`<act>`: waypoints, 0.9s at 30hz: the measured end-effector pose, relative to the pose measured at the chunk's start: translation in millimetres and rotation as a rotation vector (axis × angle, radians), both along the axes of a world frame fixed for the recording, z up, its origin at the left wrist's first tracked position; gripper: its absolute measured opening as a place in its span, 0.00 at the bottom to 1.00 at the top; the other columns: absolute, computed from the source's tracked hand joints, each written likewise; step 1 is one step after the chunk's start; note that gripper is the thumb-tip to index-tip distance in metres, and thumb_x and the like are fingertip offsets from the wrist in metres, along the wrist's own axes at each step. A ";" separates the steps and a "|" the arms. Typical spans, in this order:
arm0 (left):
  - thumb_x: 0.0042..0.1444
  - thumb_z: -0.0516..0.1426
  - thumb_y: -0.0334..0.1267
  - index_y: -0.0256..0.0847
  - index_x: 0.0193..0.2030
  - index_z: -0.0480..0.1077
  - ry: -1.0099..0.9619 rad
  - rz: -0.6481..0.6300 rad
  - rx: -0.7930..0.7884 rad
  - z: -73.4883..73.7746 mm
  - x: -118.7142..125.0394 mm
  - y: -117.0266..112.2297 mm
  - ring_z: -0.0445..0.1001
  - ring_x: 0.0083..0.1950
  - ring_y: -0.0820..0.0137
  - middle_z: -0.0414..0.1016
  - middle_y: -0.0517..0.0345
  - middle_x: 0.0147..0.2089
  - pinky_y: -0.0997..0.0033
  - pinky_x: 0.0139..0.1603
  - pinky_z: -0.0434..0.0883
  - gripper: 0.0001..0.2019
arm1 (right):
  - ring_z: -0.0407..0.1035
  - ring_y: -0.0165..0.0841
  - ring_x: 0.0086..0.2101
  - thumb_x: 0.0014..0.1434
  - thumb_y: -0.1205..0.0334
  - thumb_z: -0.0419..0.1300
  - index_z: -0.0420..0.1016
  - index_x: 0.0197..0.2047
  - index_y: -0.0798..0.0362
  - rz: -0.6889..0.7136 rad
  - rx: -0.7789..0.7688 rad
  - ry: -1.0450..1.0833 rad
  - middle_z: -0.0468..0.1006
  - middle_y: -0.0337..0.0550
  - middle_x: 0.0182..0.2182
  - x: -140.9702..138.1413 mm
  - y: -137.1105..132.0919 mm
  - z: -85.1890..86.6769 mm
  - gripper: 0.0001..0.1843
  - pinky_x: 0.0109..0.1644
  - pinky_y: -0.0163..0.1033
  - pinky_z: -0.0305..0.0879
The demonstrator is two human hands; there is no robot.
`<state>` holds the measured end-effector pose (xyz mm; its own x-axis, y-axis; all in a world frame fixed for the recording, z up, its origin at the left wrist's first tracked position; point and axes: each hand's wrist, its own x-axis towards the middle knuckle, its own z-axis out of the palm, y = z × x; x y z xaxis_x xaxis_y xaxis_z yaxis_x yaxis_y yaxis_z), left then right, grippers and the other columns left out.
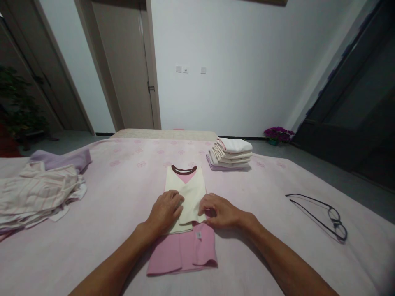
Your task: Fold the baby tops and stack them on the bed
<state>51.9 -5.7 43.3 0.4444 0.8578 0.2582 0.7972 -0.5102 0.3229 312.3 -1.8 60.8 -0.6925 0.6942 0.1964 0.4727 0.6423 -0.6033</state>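
A small pink and cream shirt (182, 250) with a dark brown neckband lies on the bed in front of me. Its cream sleeves (193, 193) are folded inward across the pink body, and a small white tag shows near the middle. My left hand (166, 209) rests on the left sleeve, its fingers lying on the cloth. On the other side, my right hand (220, 210) has its thumb and fingers curled in a pinch at the right sleeve's lower edge. The fabric between those fingertips is partly hidden.
A neat stack of folded clothes (231, 154) stands farther back, right of the shirt. Loose clothes (40, 189), striped and lilac, are heaped at the left. Black-framed glasses (335, 222) lie open on the pink floral sheet (262, 250) at the right.
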 end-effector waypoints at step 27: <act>0.65 0.53 0.46 0.36 0.70 0.59 -0.096 -0.145 -0.061 -15.8 24.3 12.8 0.44 0.76 0.52 0.52 0.40 0.74 0.45 0.73 0.41 0.29 | 0.52 0.43 0.67 0.58 0.60 0.61 0.64 0.67 0.46 -0.180 0.172 -0.088 0.60 0.48 0.69 -4.6 0.7 -23.2 0.34 0.71 0.56 0.42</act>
